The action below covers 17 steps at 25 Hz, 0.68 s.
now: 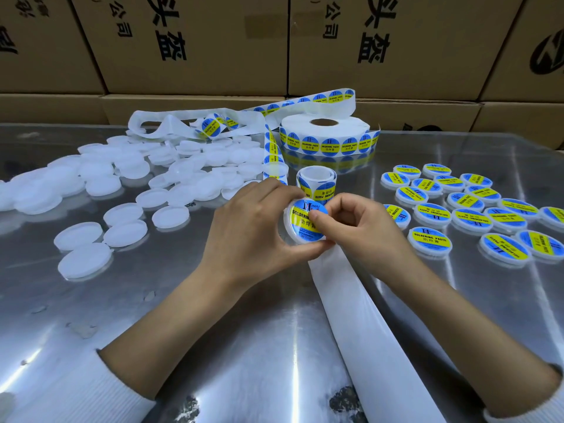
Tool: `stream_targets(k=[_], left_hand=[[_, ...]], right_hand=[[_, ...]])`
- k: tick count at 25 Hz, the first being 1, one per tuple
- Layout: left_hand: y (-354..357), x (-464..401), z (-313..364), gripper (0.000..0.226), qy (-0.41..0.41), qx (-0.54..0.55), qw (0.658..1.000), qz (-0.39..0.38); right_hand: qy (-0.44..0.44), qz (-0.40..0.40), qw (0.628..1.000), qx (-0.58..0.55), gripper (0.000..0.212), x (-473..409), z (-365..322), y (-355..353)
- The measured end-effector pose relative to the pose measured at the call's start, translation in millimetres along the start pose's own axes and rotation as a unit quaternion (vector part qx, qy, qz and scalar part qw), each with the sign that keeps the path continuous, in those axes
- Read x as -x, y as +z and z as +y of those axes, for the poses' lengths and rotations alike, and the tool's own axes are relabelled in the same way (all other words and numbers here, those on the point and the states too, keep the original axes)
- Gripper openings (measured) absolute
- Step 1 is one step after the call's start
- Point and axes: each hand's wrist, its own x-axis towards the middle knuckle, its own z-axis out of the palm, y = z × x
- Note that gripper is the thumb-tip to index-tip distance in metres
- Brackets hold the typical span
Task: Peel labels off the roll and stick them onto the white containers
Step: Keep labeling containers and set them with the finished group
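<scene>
Scanning from the left of the frame, you have a loose heap of plain white round plastic containers (pixel 128 190) waiting on the shiny metal table (pixel 213 331). At centre, your left hand (pixel 253 227) cups one white round container (pixel 300 228), tilted up toward you, fingers curled round its rim from the left and thumb hooked under its lower edge. On its face sits a round blue-and-yellow soldering-paste label (pixel 302 222). Your right hand (pixel 363 230) comes in from the right, fingers curled, with the thumb pressing on the label's right half; that hand is the nearer one for smoothing, and the label's yellow band runs across the face, slanting down to the right. Judging from this, you are rubbing the label flat. Just behind your hands curls the label strip (pixel 317 183), which trails up to the big white label roll (pixel 328 134) at upper centre; the bare white backing paper (pixel 363 315) runs down toward you. At right lie the finished labelled containers (pixel 470 209), well apart from the heap.
</scene>
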Motion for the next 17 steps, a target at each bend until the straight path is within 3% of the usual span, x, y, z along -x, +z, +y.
stream_targets(k=[4, 8, 11, 14, 17], left_hand=[[0, 1, -2, 0.053, 0.004, -0.007, 1.000, -0.003], [0, 1, 0, 0.055, 0.009, 0.006, 1.000, 0.007], [-1, 1, 3, 0.055, 0.022, 0.048, 0.998, 0.021], [2, 3, 5, 0.059, 0.038, 0.088, 0.995, 0.012], [6, 6, 6, 0.076, 0.025, 0.143, 0.988, -0.057]], right_hand=[[-0.007, -0.001, 0.993, 0.116, 0.021, 1, 1, -6], [0.014, 0.043, 0.970, 0.238, 0.061, 0, -6, -18], [0.022, -0.034, 0.994, 0.099, 0.055, 1, -13, -13], [0.073, -0.132, 0.988, -0.030, 0.044, 8, -17, -2], [0.106, -0.109, 0.988, -0.003, 0.055, 9, -17, 0]])
